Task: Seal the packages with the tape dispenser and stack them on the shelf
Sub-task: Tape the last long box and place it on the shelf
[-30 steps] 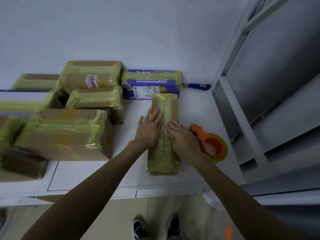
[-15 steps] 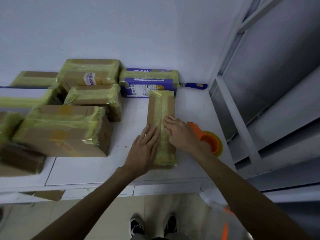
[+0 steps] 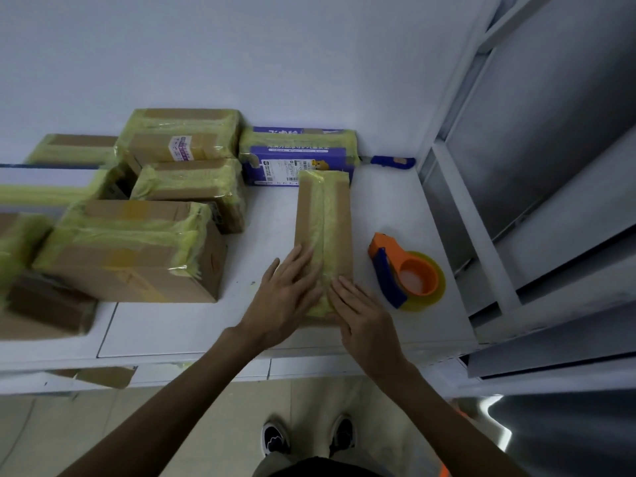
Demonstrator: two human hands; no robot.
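Package (image 3: 325,218), long and narrow with yellow tape down its middle, lay at frame centre on the white table (image 3: 206,325), its near end under both hands. Left hand (image 3: 285,301) and right hand (image 3: 361,321) pressed flat on it, fingers straight, gripping nothing, fingertips flanking the tape strip. Tape dispenser (image 3: 406,273) sat just right of the package, apart from the hands.

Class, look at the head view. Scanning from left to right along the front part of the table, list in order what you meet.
large taped box → left hand → right hand → tape dispenser → shelf frame
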